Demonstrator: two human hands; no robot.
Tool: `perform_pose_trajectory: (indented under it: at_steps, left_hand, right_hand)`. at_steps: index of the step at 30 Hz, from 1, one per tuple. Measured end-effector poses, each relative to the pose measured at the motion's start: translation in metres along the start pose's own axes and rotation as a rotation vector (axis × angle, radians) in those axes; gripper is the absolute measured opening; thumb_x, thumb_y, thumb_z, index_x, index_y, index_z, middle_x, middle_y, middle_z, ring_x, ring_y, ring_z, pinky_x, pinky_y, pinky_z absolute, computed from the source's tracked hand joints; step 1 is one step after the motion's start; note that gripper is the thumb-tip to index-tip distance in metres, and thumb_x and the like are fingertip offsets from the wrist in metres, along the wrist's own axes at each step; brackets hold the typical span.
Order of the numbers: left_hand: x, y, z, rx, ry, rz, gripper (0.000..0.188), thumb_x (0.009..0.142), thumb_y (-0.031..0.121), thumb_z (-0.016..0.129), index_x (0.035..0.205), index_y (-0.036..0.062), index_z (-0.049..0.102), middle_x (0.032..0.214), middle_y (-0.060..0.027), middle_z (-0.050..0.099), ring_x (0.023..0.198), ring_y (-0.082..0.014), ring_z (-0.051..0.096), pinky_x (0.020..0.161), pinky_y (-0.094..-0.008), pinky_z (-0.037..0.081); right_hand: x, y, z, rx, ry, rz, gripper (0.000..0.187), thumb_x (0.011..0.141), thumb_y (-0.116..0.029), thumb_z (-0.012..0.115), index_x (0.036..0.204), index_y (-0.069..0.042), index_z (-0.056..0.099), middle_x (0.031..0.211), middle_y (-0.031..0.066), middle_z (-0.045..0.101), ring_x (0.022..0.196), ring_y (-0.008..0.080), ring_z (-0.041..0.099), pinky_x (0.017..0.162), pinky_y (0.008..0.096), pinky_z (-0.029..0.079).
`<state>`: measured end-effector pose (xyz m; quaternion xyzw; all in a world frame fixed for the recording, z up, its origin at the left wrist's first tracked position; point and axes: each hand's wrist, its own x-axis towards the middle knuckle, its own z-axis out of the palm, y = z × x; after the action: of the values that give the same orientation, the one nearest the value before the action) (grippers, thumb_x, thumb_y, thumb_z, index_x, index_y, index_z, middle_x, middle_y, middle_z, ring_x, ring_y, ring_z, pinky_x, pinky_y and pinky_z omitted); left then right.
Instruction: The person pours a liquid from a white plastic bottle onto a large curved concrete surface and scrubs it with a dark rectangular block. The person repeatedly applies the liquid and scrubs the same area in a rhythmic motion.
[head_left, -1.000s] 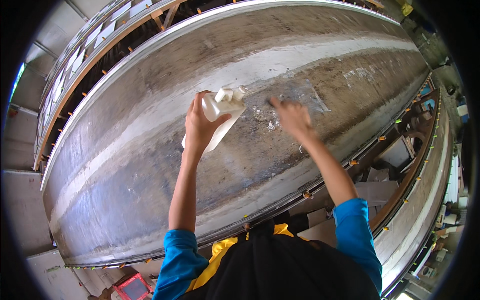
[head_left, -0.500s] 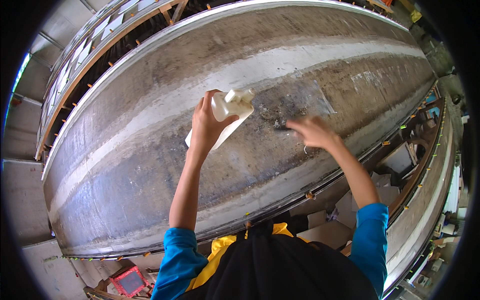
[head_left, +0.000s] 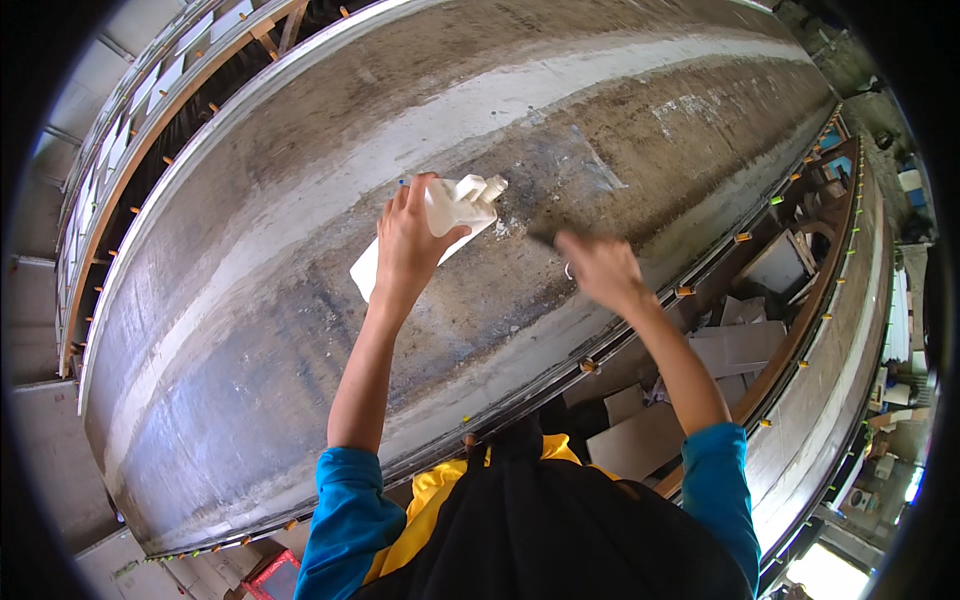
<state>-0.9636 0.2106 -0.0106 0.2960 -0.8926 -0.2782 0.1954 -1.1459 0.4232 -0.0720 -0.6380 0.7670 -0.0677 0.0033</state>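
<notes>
My left hand [head_left: 408, 235] is wrapped round a white plastic jug [head_left: 372, 268], which lies tilted on the long curved surface [head_left: 420, 330]. The jug's capped neck points up and to the right. A blue spot shows by my left fingertips. Closed and smeared by motion, my right hand [head_left: 605, 268] grips a small dark flat piece [head_left: 543, 234] whose kind I cannot make out. That piece is low over the surface, just right of the jug. Pale crumbs [head_left: 501, 228] lie between the two.
The broad surface is brown and grey with whitish bands [head_left: 450, 105]. Orange pegs [head_left: 588, 366] line its near edge. Cardboard [head_left: 738, 347] and framed panels lie below on the right, beside another long curved form [head_left: 822, 375]. A wooden rack [head_left: 160, 135] stands at far left.
My right hand has come left, nearer the jug, with the dark piece. The whole view has shifted and turned slightly. The left hand keeps its hold on the jug.
</notes>
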Motion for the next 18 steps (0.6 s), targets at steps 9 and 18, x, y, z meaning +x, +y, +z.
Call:
perform_pose_trajectory:
  at_steps: [9, 18]
  left_hand:
    - [-0.01, -0.002, -0.009, 0.008, 0.016, 0.018, 0.069, 0.06, 0.025, 0.081, 0.116, 0.0076, 0.046, 0.107, -0.0142, 0.056, 0.102, -0.0326, 0.053, 0.086, -0.0442, 0.042]
    - [-0.013, -0.01, -0.016, 0.019, 0.033, 0.023, 0.069, 0.062, 0.023, 0.08, 0.119, 0.0099, 0.045, 0.102, -0.0133, 0.056, 0.099, -0.0321, 0.053, 0.085, -0.0454, 0.04]
  right_hand:
    - [0.015, -0.077, 0.029, -0.379, 0.219, 0.339, 0.023, 0.083, -0.007, 0.055, 0.103, -0.006, 0.044, 0.06, 0.0139, 0.056, 0.047, 0.0222, 0.056, 0.038, 0.027, 0.048]
    - [0.027, -0.025, -0.014, 0.025, -0.047, 0.62, 0.026, 0.085, 0.0, 0.049, 0.11, -0.002, 0.043, 0.049, 0.0024, 0.043, 0.036, 0.0085, 0.036, 0.027, 0.0191, 0.024]
